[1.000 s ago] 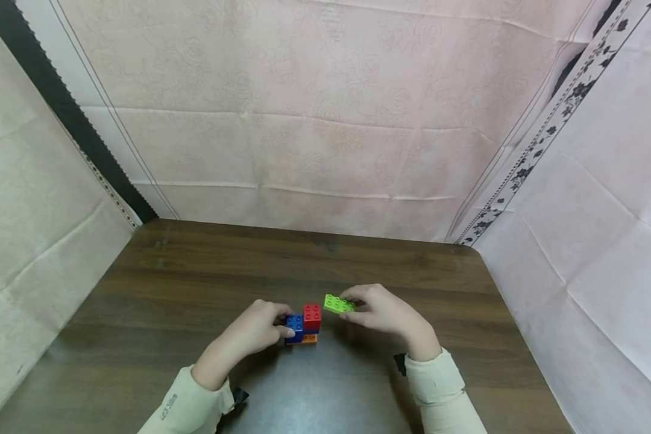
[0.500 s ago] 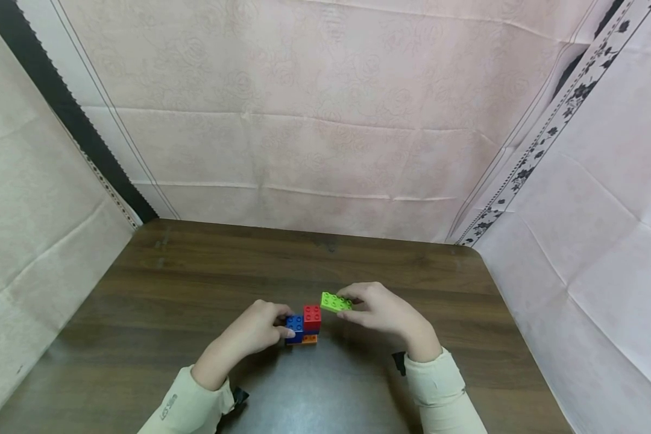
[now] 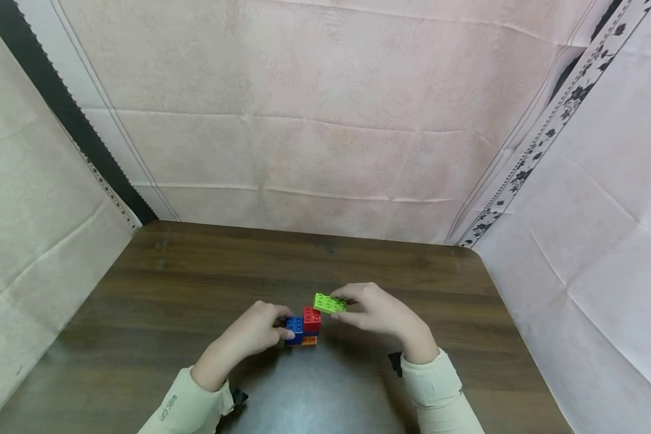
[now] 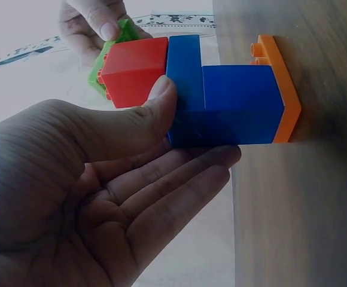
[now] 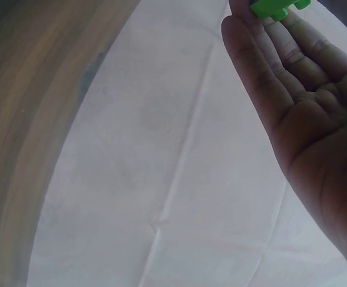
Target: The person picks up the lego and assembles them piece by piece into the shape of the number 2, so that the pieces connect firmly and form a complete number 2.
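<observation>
My left hand (image 3: 257, 328) pinches a small stack of toy building bricks between thumb and fingers. At its base is an orange brick (image 4: 287, 98) by the table surface, with blue bricks (image 4: 239, 107) above it and a red brick (image 4: 137, 66) on top at one side. My right hand (image 3: 377, 310) pinches a lime green brick (image 3: 329, 303) by its right end. The green brick's left end overlaps the top of the red brick in the head view, and it lies right at the red studs in the left wrist view. Only its edge shows in the right wrist view.
The bricks stand on a dark wooden table (image 3: 222, 259). Pale patterned cloth (image 3: 314, 150) hangs behind the table's far edge and along both sides. Black straps (image 3: 396, 363) show at both cuffs.
My right hand has moved a little to the left with the green brick, from beside the red brick to over its top. The left hand and the stack stay in place.
</observation>
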A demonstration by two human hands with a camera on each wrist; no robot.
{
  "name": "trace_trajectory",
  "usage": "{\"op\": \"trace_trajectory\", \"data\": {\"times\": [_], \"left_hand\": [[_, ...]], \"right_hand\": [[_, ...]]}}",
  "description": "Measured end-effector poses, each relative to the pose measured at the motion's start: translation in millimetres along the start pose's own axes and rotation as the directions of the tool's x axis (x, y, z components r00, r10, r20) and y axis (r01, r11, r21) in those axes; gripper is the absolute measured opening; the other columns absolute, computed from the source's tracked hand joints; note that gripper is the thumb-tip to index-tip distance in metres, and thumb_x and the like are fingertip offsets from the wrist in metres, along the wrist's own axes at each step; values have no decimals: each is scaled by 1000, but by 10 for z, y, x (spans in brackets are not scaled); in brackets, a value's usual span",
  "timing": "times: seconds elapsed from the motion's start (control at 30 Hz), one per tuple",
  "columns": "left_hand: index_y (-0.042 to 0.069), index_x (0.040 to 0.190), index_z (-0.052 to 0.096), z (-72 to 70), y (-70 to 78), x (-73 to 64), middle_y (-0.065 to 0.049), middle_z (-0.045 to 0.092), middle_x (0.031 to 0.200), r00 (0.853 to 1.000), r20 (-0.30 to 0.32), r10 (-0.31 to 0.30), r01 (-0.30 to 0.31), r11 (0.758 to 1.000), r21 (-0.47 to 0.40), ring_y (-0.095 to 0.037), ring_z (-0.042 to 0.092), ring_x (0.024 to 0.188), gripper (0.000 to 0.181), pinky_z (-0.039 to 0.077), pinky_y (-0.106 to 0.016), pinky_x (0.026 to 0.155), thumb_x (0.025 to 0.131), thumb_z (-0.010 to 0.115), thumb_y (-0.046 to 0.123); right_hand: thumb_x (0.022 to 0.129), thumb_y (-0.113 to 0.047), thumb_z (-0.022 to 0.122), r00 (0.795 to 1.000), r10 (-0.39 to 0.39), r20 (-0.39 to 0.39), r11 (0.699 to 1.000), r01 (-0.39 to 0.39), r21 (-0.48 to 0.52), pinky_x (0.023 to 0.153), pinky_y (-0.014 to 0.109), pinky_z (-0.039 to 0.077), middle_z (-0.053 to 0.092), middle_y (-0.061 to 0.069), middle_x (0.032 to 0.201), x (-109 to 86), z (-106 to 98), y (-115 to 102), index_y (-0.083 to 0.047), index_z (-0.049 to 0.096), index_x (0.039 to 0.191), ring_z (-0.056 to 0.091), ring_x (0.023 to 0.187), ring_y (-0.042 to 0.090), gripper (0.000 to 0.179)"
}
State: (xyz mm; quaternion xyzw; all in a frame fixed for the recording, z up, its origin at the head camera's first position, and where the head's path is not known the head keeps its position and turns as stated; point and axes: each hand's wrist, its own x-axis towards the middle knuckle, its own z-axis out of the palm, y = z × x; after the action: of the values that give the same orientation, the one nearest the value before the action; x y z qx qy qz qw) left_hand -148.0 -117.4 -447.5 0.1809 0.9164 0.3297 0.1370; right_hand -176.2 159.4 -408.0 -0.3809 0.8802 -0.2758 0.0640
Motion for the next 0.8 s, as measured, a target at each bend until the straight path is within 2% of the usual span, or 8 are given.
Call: {"op": "trace_trajectory", "data": {"times": [0.47,0.8], "left_hand": [[7,116,72,4,-2,-17,-4,72,99,1000,-3,14,-14,1000,-15,-11,65,82,28,58,-39,76,91,77,18],[6,115,72,-2,27,-18,-3,71,97,1000,-9,18,-19,1000,-15,-11,64,80,28,58,-38,76,90,77,19]], "right_hand": [[94,-22,74,997,-78,8,996,78,33,87,25,53,68,-7,111,71,62,-132,-12,69,121,63,99,4,29],[96,-28,72,995,-102,4,994,102,-33,85,24,53,69,-6,113,99,73,-191,-12,69,122,63,96,3,31]]}}
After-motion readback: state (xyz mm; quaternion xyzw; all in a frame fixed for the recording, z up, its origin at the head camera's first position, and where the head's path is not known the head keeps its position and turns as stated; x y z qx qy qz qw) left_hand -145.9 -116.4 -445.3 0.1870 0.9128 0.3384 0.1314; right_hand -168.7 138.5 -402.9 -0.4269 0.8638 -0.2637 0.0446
